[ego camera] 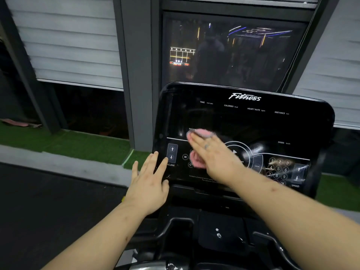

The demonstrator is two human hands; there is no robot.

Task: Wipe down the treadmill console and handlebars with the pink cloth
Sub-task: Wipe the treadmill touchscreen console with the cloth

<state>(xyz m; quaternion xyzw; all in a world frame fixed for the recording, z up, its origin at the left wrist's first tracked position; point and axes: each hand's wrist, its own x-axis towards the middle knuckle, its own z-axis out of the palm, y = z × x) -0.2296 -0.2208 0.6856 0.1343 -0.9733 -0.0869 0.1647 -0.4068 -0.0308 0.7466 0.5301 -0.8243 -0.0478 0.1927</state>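
Observation:
The glossy black treadmill console [253, 121] fills the centre right, with "Fitness" lettering, incline buttons at its left and a number pad at its right. My right hand [212, 154] lies flat with straight fingers on the pink cloth [198, 161], pressing it against the console's lower left area; the cloth shows above and below the fingers and is blurred. My left hand [150, 182] has straight, spread fingers at the console's lower left edge, its fingertips near the incline buttons; contact cannot be told. Dark handlebars [171, 227] curve below the console.
A dark window [229, 53] with reflected lights stands behind the console, with grey blinds [64, 39] on both sides. Green artificial turf [83, 143] and a grey strip run along the floor at the left. A dark tray [220, 234] sits under the console.

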